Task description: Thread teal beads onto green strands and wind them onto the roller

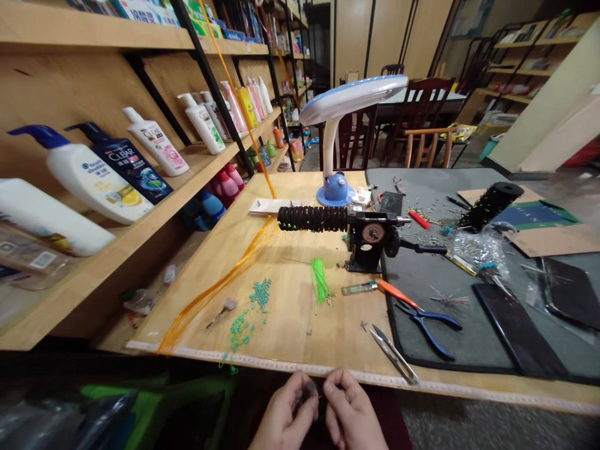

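Both hands are close together just off the table's front edge. My left hand [291, 412] is closed, thumb and fingers pinching a small dark thing too small to name. Beside it, my right hand [349, 409] is also closed in a pinch; what it holds is hidden. On the table past them lie a bundle of green strands [320, 282], turquoise beads [260, 294], orange threads [220, 282] and metal snips [392, 354]. A black hand-cranked winder [370, 240] carries a dark ribbed roll [312, 219] farther back.
A blue and white lamp [334, 187] stands behind the winder. Blue pliers [431, 322], an orange-handled tool [397, 292] and a dark phone-like slab [518, 331] lie on the grey mat [450, 250]. Shelves [140, 215] with bottles line the left.
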`<action>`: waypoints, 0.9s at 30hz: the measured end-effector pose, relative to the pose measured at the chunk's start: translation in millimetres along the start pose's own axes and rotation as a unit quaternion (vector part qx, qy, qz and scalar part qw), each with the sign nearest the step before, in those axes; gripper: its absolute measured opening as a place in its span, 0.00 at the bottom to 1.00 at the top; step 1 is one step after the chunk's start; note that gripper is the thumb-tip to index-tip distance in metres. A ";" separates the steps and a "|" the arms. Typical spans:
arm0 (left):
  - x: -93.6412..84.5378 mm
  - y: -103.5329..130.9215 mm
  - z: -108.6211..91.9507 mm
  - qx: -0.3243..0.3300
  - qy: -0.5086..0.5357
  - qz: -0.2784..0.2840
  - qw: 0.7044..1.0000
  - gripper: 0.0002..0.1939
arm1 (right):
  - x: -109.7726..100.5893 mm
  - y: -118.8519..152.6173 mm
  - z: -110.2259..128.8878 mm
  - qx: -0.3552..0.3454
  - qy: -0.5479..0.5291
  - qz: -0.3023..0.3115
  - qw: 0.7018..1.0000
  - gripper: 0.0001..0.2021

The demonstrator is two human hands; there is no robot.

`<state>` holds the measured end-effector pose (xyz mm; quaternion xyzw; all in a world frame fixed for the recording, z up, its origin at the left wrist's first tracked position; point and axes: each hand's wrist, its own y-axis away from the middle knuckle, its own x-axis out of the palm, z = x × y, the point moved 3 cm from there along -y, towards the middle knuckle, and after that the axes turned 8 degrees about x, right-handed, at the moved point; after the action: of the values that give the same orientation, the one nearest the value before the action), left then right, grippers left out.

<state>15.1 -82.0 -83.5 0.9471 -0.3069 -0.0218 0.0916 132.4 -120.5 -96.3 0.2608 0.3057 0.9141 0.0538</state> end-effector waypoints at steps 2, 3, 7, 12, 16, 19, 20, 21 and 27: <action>-0.2 0.3 2.2 0.003 0.001 0.000 1.000 0.17 | -0.1 0.0 1.4 -0.005 0.001 0.002 1.000 0.29; -0.5 0.3 3.0 0.005 0.000 -0.001 1.000 0.17 | 0.3 0.1 1.9 -0.008 0.002 0.004 1.000 0.29; -2.0 -0.6 3.7 0.016 -0.016 -0.020 1.000 0.18 | 1.2 0.2 0.6 -0.018 0.003 0.007 1.000 0.29; -0.6 -3.5 -0.7 -0.003 -0.017 -0.048 0.999 0.15 | 0.5 -0.9 -3.2 -0.050 0.018 0.019 0.998 0.26; -0.9 -4.6 -10.9 -0.018 -0.013 -0.080 0.997 0.13 | 1.5 -0.7 -0.6 -0.070 0.017 0.019 0.997 0.25; -2.8 -4.6 -24.3 0.000 -0.035 -0.072 0.997 0.12 | 2.6 0.2 2.8 -0.054 0.008 0.030 0.998 0.26; -4.3 -4.5 -29.4 0.010 -0.047 -0.075 0.996 0.12 | 2.8 0.6 3.5 -0.044 0.015 0.035 0.998 0.26; -6.3 -4.4 -34.8 0.021 -0.064 -0.083 0.994 0.12 | 2.7 1.0 4.0 -0.036 0.029 0.038 0.998 0.26; -13.5 -9.8 -55.9 0.055 -0.075 -0.113 0.989 0.15 | 3.5 3.9 4.2 -0.041 0.119 0.033 0.991 0.19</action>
<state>15.3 -57.3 -30.6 0.9750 -0.2044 -0.0860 0.0134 131.7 -120.5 -89.6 0.1576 0.2635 0.9517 -0.0027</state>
